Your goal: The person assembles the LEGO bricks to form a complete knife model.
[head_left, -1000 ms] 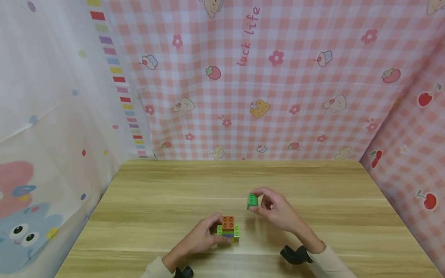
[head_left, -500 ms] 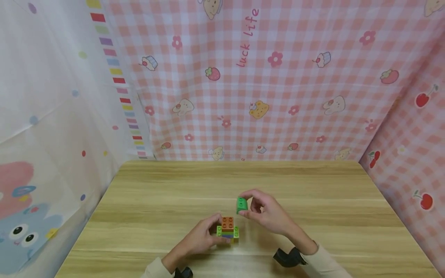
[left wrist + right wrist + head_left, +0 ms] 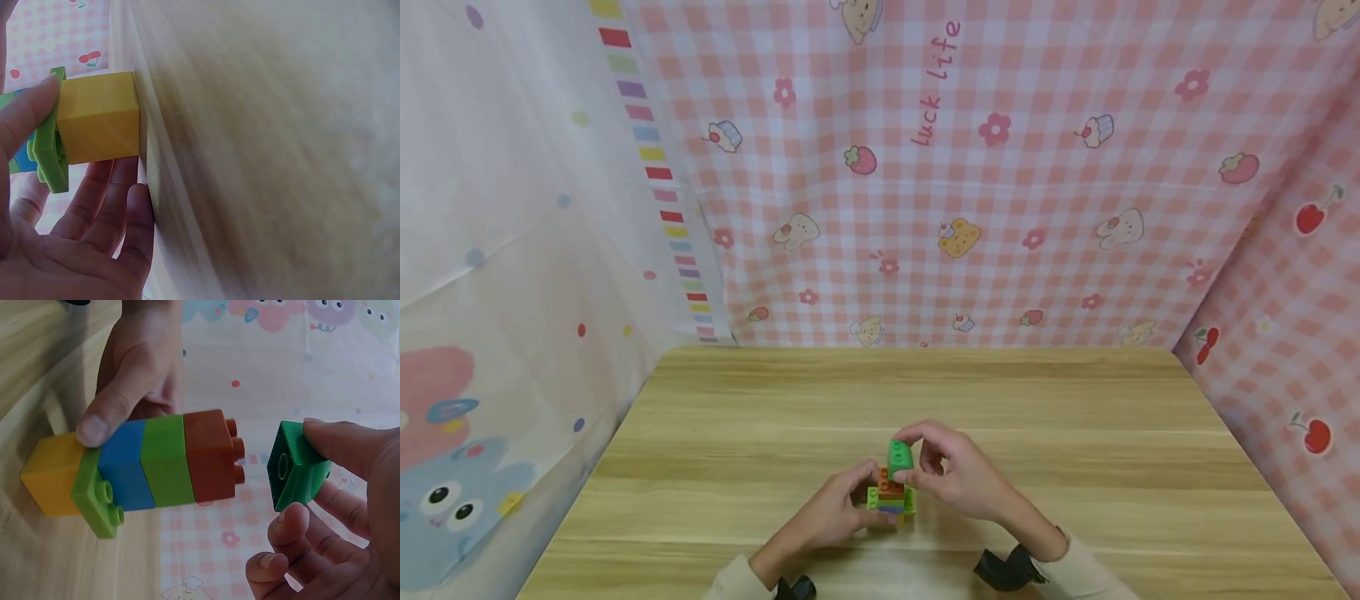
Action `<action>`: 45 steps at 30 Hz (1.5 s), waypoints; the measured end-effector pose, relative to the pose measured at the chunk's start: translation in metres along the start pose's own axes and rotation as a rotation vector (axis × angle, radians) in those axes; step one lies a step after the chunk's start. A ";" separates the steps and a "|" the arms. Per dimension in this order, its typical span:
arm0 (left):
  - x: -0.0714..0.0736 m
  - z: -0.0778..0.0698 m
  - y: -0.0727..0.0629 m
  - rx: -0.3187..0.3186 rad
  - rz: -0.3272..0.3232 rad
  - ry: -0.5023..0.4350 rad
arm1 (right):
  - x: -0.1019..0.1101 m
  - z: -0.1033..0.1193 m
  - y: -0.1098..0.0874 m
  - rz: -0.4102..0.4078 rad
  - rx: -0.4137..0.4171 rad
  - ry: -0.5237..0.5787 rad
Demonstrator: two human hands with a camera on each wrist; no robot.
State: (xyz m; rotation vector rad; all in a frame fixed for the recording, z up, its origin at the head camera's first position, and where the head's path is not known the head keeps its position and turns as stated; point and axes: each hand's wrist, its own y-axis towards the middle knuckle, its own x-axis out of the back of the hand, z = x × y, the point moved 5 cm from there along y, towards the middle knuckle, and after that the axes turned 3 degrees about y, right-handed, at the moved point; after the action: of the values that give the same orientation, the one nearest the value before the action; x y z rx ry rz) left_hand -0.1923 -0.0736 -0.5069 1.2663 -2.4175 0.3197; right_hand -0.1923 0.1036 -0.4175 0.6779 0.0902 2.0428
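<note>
A tower of toy building bricks (image 3: pixel 164 461) stands upright on the table. From the bottom it has a yellow brick (image 3: pixel 100 119), a wider lime plate (image 3: pixel 87 497), a blue brick (image 3: pixel 125 469), a light green brick and a reddish-brown brick (image 3: pixel 209 459) with studs on top. My left hand (image 3: pixel 838 510) grips the tower low down, its thumb on the lime plate in the left wrist view. Between thumb and fingers, my right hand (image 3: pixel 958 477) pinches a dark green curved brick (image 3: pixel 295 467). This brick hangs just above the brown studs, with a gap between them in the right wrist view.
The wooden table (image 3: pixel 737 400) reaches back to a pink checked cloth (image 3: pixel 917 208) hanging behind it. A white printed cloth (image 3: pixel 535 275) hangs at the left, and another checked cloth at the right. Black wrist mounts (image 3: pixel 1007 571) sit at both sleeves.
My right hand has moved left and toward me with the dark green brick, from right of the tower to above it. The left hand and tower have stayed in place.
</note>
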 end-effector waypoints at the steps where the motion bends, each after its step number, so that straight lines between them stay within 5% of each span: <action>1: 0.000 0.001 0.000 0.000 0.001 -0.001 | -0.001 0.000 0.000 0.005 -0.001 0.003; 45: 0.000 0.001 0.003 -0.024 -0.012 0.022 | -0.019 -0.006 0.000 0.010 -0.045 0.000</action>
State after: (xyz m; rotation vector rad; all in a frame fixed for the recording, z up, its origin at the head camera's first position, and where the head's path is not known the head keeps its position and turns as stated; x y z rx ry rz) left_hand -0.1946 -0.0726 -0.5083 1.2604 -2.3868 0.2990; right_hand -0.1882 0.0890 -0.4308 0.6513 0.0413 2.0486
